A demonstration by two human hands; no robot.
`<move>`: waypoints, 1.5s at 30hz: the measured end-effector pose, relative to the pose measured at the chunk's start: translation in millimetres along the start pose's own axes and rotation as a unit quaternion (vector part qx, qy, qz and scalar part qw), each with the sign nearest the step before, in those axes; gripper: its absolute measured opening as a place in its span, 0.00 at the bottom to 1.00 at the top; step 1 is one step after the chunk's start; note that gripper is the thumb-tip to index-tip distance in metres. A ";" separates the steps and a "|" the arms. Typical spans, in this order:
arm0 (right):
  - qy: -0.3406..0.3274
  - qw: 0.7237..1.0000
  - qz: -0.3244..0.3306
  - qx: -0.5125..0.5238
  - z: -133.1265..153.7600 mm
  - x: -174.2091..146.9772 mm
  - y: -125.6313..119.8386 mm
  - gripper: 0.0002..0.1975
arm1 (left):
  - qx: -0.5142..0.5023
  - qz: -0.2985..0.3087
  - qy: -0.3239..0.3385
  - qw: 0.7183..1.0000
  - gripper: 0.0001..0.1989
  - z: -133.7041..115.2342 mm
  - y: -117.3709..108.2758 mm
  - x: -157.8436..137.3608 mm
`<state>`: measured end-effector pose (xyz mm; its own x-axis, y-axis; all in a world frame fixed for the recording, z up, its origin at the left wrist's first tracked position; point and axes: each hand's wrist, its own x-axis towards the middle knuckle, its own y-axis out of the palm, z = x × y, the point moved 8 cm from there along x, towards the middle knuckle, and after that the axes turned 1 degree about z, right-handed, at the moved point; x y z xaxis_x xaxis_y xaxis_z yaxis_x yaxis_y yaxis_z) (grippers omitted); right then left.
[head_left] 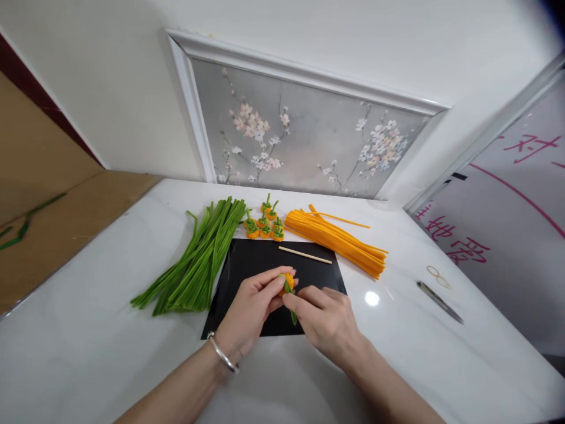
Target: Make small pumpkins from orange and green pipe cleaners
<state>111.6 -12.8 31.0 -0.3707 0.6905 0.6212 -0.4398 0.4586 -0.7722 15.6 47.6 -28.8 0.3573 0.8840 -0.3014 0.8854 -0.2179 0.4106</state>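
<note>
Fingertips of the left hand (249, 303) and the right hand (329, 318) meet over a small round bead-like piece of orange fuzzy chenille (289, 279), which sits between them, raised above a flat black rectangular mat (247, 259). A short green fuzzy strip (293, 318) crosses the near face of the orange piece and hangs down toward the person, its long axis running from the piece toward the body and leaning slightly right. Both hands are at the work; the orange piece lies right at the left fingertips, while the strip passes just beside the right thumb. The left grip is nearly closed, thumb and fingers pinching the orange piece from the side. The right thumb and bent forefinger are drawn together on the green strip, though the knuckles hide part of the contact, so how firmly they pinch is hard to judge. Beyond the hands, a thin pale wooden stick (304, 255) lies across the mat, and past its far edge stands a cluster of small orange-and-green fuzzy pieces (252, 232), between a bundle of long green fuzzy stems (198, 265) and a bundle of orange fuzzy stems (338, 242).
</note>
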 end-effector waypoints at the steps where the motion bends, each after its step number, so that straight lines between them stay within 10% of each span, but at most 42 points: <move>1: -0.004 1.000 -0.017 0.003 -0.1 -0.3 -1.6 0.13 | -0.020 0.004 -0.007 1.000 0.11 0.1 0.9 -0.9; 10: -0.034 0.997 -0.063 0.016 -1.9 -0.5 -9.7 0.13 | -0.062 0.051 -0.012 0.997 0.11 -4.9 5.5 -4.3; 28: 0.042 0.996 0.034 -0.069 -23.4 -4.4 1.2 0.11 | 0.291 0.028 0.139 0.946 0.11 -21.9 -0.4 2.5; 32: 0.067 0.995 0.041 0.054 -22.7 -3.8 5.6 0.13 | 0.309 0.014 0.166 0.936 0.13 -25.8 0.6 0.4; 40: 0.296 0.882 0.064 0.361 -46.1 -12.1 22.7 0.03 | 0.164 0.040 0.053 0.984 0.13 -11.9 -2.5 2.7; 45: 0.314 0.868 0.087 0.375 -47.6 -14.3 28.2 0.05 | 0.288 0.013 0.140 0.947 0.12 -23.7 -2.1 0.4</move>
<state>143.4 17.0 -6.0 -0.0684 0.9896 0.1267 -0.9182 -0.0128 -0.3959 6.8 58.2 -9.4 0.3596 0.9328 -0.0241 0.9215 -0.3591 -0.1479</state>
